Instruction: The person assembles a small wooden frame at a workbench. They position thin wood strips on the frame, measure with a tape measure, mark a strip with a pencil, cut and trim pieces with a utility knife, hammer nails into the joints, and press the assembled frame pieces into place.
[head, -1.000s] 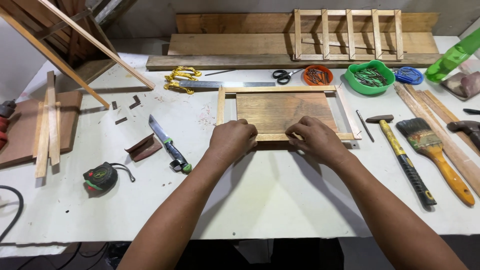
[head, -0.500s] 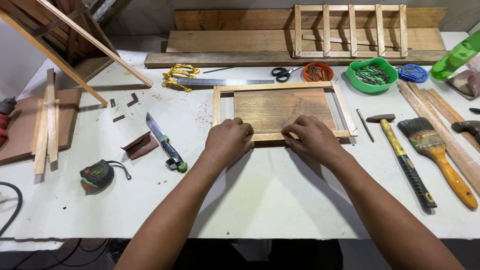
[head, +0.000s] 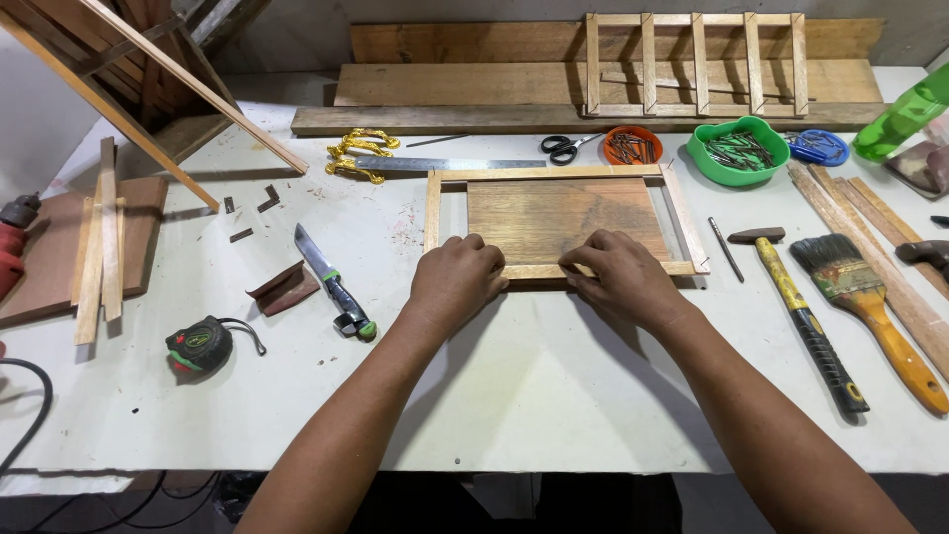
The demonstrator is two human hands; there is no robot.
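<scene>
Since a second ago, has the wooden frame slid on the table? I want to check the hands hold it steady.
No. The wooden frame still lies just below the steel ruler, its right end as near the hammer as before.

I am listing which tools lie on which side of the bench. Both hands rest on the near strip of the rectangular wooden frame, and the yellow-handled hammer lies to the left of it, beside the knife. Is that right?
Not quite. The head view shows the yellow-handled hammer to the right of the rectangular wooden frame, beside the paintbrush. The green-handled knife lies to the left. Both the left hand and right hand do rest on the frame's near strip.
</scene>
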